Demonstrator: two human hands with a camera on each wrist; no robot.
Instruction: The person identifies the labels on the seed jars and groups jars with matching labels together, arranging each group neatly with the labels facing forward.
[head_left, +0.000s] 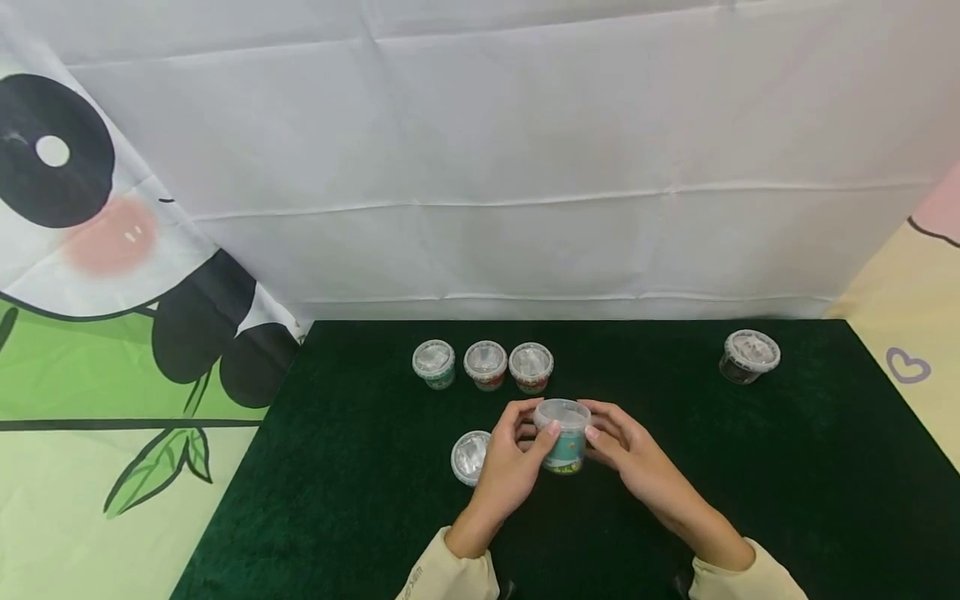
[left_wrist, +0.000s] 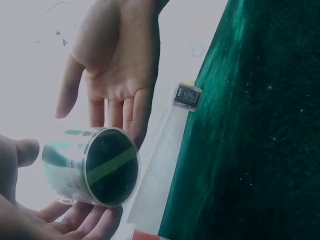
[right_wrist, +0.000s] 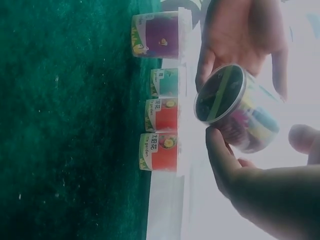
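Observation:
A small clear plastic tub (head_left: pixel 566 442) with a teal printed label and a pale top is between my two hands. In the head view my left hand (head_left: pixel 508 471) grips its left side, thumb across the front and fingers behind. My right hand (head_left: pixel 637 462) holds the right side, its thumb at the label's edge. In both wrist views the tub is raised over the table, its dark underside crossed by a green stripe. Close by my left hand stands a purple-labelled tub (right_wrist: pixel 159 35), which that hand partly hides in the head view.
Three smaller lidded tubs stand in a row toward the back: one teal (head_left: pixel 433 364), two red (head_left: pixel 486 367). A black-labelled tub (head_left: pixel 748 357) stands at the far right. The dark green cloth-covered table (head_left: pixel 337 500) meets a white fabric backdrop (head_left: pixel 525 167).

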